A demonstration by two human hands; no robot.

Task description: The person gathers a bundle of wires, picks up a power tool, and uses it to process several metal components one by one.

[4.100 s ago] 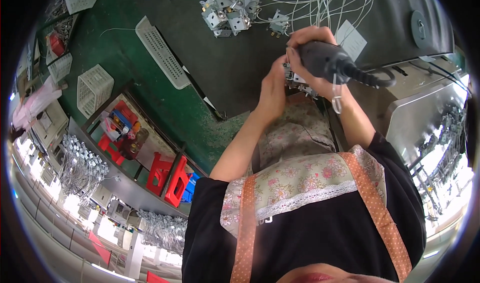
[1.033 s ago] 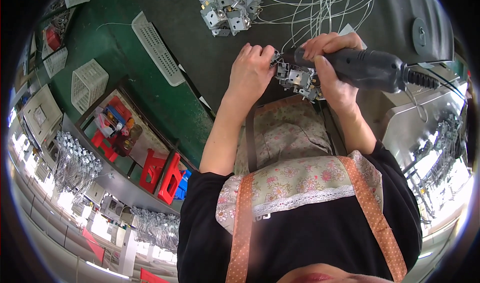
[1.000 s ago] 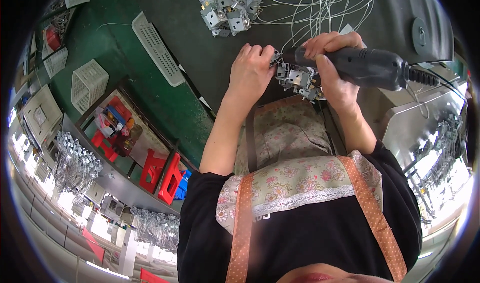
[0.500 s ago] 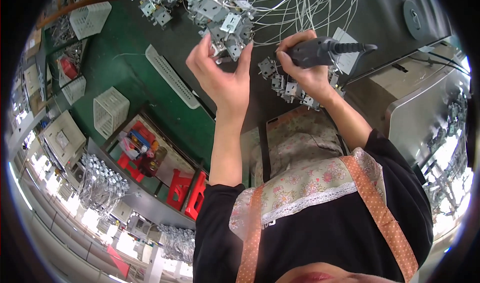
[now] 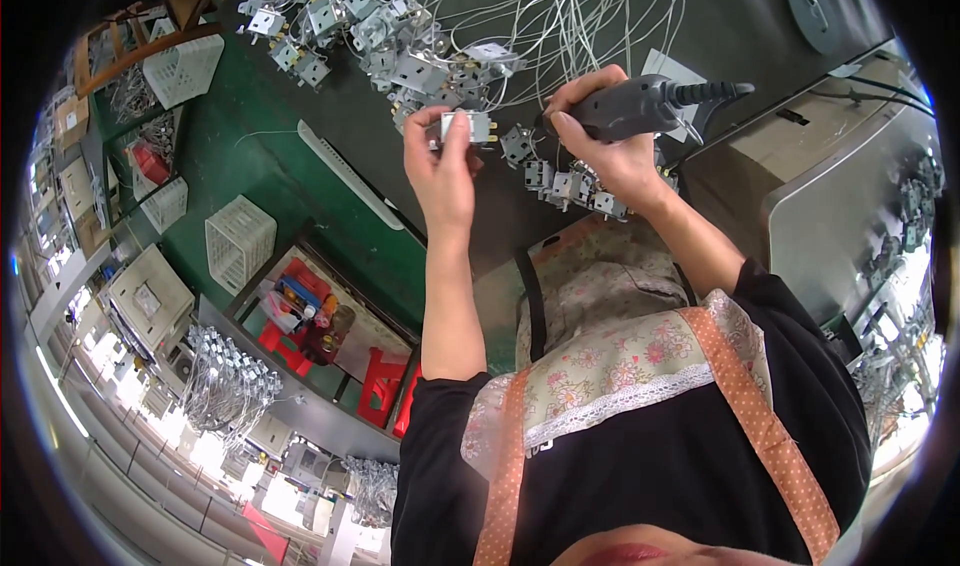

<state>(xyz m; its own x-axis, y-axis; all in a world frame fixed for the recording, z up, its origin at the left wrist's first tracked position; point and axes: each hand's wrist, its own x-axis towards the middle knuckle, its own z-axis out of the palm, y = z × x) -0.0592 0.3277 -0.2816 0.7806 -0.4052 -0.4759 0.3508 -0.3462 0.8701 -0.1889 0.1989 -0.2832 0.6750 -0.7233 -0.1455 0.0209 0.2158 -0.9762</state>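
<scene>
My left hand (image 5: 438,171) is closed on a small silver metal housing (image 5: 470,127), held between thumb and fingers just in front of a heap of similar metal housings (image 5: 400,51). In my right hand (image 5: 628,171) is a dark grey corded electric screwdriver (image 5: 622,111), gripped around its body; its cord end points right. Its tip is hidden behind my fingers, to the right of the held housing and apart from it. Below the screwdriver, a row of metal housings (image 5: 572,186) lies along the near edge of the dark table (image 5: 740,26).
White wires (image 5: 600,16) spread across the far side of the table. A white card (image 5: 672,71) and a grey disc (image 5: 815,13) lie to the right. A cardboard box (image 5: 770,146) stands beside the table. On the left are a white plastic strip (image 5: 350,179) and a white basket (image 5: 240,244).
My left hand, spread at the heap before, has drawn back toward me and now grips one housing. The right hand keeps hold of the screwdriver. The whole view has shifted slightly.
</scene>
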